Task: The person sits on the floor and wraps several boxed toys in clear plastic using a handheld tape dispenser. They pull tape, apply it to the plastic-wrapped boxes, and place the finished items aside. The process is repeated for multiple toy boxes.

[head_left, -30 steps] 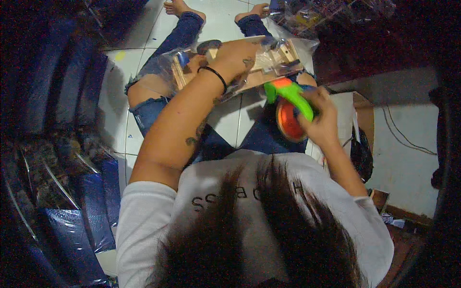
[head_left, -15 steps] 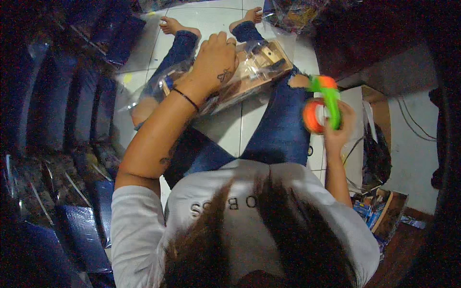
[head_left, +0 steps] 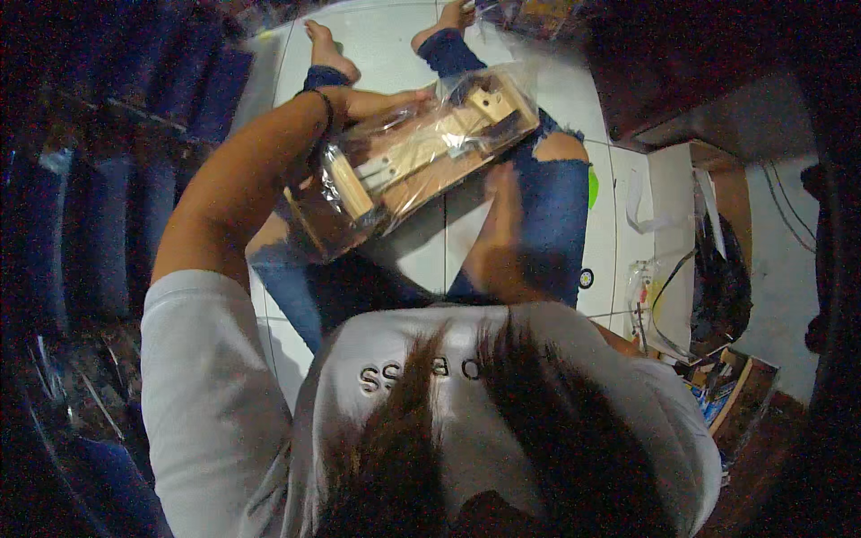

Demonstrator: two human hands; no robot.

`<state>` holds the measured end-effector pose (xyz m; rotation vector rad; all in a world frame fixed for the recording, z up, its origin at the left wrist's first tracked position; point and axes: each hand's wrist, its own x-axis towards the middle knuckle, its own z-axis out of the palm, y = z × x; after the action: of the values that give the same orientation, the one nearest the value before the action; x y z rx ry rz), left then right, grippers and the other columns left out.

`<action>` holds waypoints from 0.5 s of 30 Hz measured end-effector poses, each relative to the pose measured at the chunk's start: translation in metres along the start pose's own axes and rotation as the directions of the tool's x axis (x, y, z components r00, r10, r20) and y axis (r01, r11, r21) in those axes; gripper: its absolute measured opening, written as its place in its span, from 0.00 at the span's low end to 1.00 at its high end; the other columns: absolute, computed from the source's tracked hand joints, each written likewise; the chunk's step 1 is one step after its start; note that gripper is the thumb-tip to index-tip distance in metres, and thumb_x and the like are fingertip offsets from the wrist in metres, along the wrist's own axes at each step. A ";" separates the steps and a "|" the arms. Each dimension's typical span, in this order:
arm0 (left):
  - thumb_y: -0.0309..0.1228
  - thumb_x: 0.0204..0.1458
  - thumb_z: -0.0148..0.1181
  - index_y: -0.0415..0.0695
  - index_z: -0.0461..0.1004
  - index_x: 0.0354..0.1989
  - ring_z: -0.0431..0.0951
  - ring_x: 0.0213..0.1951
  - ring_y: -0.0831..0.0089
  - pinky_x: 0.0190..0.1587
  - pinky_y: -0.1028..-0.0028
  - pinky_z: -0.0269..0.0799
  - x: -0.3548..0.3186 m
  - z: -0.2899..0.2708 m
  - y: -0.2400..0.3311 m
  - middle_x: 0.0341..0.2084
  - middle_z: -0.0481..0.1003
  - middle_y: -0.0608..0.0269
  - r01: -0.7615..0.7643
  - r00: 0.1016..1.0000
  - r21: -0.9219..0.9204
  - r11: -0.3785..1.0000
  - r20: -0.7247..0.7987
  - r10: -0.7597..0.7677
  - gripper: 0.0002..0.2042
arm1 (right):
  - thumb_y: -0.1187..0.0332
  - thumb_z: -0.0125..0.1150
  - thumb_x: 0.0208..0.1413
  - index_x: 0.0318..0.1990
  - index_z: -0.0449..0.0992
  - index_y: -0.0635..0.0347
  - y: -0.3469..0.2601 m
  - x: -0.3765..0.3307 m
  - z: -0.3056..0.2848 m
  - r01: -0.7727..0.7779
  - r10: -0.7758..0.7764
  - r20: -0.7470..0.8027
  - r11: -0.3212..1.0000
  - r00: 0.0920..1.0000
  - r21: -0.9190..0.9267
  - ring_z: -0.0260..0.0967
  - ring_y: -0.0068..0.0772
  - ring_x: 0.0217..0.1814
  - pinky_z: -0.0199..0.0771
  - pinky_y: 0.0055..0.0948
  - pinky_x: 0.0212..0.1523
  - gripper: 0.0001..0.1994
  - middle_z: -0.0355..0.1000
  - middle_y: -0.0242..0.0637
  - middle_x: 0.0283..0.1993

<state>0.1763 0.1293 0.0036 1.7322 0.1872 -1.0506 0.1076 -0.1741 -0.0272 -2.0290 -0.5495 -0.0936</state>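
Note:
A shallow wooden box (head_left: 430, 148) holding wooden pieces and wrapped in clear plastic is tilted across my thighs. My left hand (head_left: 381, 103) grips its far long side, with the thumb along the top edge and the other fingers hidden behind. My right hand (head_left: 502, 229) is beneath the box's near right edge, smeared by motion, so its fingers cannot be made out. Beside my right knee, part of the green tape dispenser (head_left: 594, 186) shows on the floor, mostly hidden by my leg.
White floor tiles (head_left: 377, 40) lie between my feet. To the right stand an open cabinet (head_left: 677, 224) with a black bag (head_left: 720, 287) and a box of small items (head_left: 722, 386). A small roll (head_left: 586, 279) is by my right thigh. Dark blue wrapped packages (head_left: 90, 215) line the left.
The tape dispenser has left my right hand and sits on the floor by my knee. That hand has moved left toward the box. My left hand has shifted to the box's far side.

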 end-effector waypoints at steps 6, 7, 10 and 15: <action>0.64 0.55 0.34 0.44 0.61 0.59 0.72 0.43 0.66 0.47 0.67 0.69 -0.028 0.006 -0.021 0.46 0.71 0.58 -0.439 0.756 0.220 0.871 -0.433 0.490 0.37 | 0.50 0.51 0.54 0.63 0.53 0.65 0.007 0.068 0.086 0.019 -0.024 0.126 0.999 0.992 0.044 0.50 0.48 0.67 0.49 0.41 0.65 0.35 0.54 0.50 0.65; 0.65 0.55 0.32 0.44 0.61 0.60 0.73 0.44 0.66 0.47 0.68 0.69 -0.045 0.019 -0.024 0.46 0.72 0.59 -0.403 0.822 -0.067 0.913 -0.464 0.329 0.38 | 0.49 0.50 0.54 0.63 0.53 0.65 0.014 0.085 0.082 -0.025 0.012 0.117 0.994 0.993 0.107 0.50 0.47 0.67 0.50 0.41 0.65 0.36 0.54 0.49 0.65; 0.73 0.48 0.24 0.41 0.62 0.60 0.72 0.48 0.67 0.51 0.71 0.66 -0.090 0.079 -0.031 0.46 0.72 0.56 -0.571 0.771 -0.513 0.640 -0.603 0.204 0.47 | 0.46 0.47 0.55 0.64 0.52 0.64 0.011 0.131 0.066 -0.228 0.153 0.284 0.940 0.947 0.253 0.50 0.45 0.68 0.51 0.39 0.65 0.36 0.53 0.48 0.66; 0.49 0.59 0.41 0.36 0.52 0.63 0.67 0.56 0.63 0.59 0.70 0.57 -0.114 0.163 -0.042 0.53 0.68 0.51 -0.545 0.666 -0.007 0.838 -0.612 0.428 0.32 | 0.42 0.41 0.57 0.66 0.50 0.63 -0.007 0.132 0.036 -0.657 0.290 0.680 0.655 0.674 0.373 0.50 0.40 0.68 0.53 0.36 0.65 0.38 0.52 0.46 0.67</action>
<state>-0.0072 0.0518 0.0463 1.7427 0.1850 -0.0607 0.2169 -0.0960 -0.0016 -1.4658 -0.2824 0.9641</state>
